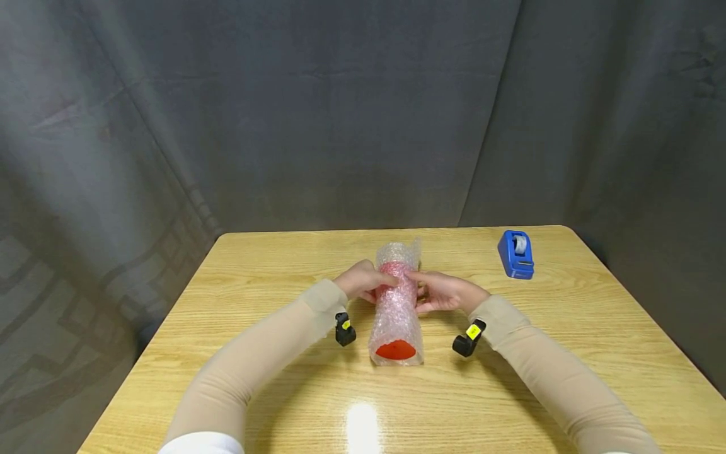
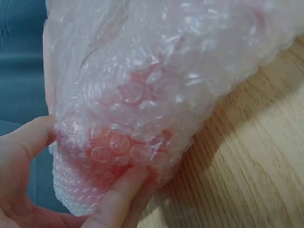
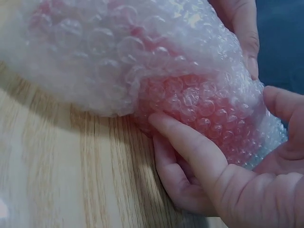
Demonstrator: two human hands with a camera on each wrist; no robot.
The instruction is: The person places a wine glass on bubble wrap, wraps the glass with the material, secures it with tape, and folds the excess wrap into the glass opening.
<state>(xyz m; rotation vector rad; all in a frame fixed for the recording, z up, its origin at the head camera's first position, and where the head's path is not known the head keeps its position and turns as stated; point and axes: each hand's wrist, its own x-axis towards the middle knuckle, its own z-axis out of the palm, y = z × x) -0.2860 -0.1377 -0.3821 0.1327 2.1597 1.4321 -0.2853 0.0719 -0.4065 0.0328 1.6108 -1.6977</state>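
A red object (image 1: pixel 395 349) lies rolled in clear bubble wrap (image 1: pixel 395 320) on the table, one round end toward me. The wrap hides its exact kind. It is narrower in the middle and flares toward the near end. From the left, my left hand (image 1: pixel 364 280) grips the bundle's narrow part, thumb on top and fingers low along the side. My right hand (image 1: pixel 448 292) holds the same part from the right, thumb on top. Up close in the right wrist view, its fingers (image 3: pixel 190 142) curl against the bubble wrap (image 3: pixel 204 107), which shows red beneath.
A blue tape dispenser (image 1: pixel 517 255) with a roll of tape stands at the table's back right. The wooden table (image 1: pixel 272 271) reaches back to a grey curtain (image 1: pixel 340 113). A loose flap of wrap sticks up at the bundle's far end.
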